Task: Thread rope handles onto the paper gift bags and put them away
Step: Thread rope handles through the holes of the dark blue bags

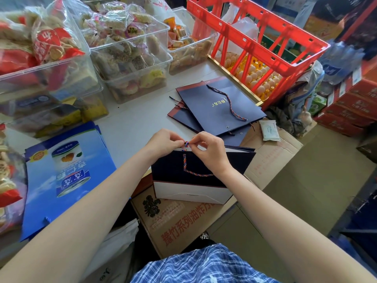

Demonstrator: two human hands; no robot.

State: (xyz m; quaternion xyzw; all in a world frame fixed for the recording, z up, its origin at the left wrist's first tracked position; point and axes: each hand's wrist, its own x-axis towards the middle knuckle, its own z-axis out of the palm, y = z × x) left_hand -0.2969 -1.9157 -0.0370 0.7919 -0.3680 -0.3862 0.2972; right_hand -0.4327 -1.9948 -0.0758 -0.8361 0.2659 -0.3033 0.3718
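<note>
Just below the centre of the frame, a dark navy paper gift bag (195, 172) with a white folded base stands on a printed cardboard box (177, 219). A twisted red, blue and white rope handle (186, 166) hangs in a loop down its front face. Above the bag's top edge, the left hand (165, 142) and the right hand (210, 149) meet, fingertips of both pinching the rope's end. Above them, right of centre, finished navy bags (220, 105) lie flat in an overlapping pile on the grey worktop (130, 121). Blue printed bags (65, 176) lie at lower left. Clear snack tubs (130, 48) fill the upper left, and a red crate (257, 39) sits at upper right above trays of eggs (263, 78).
</note>
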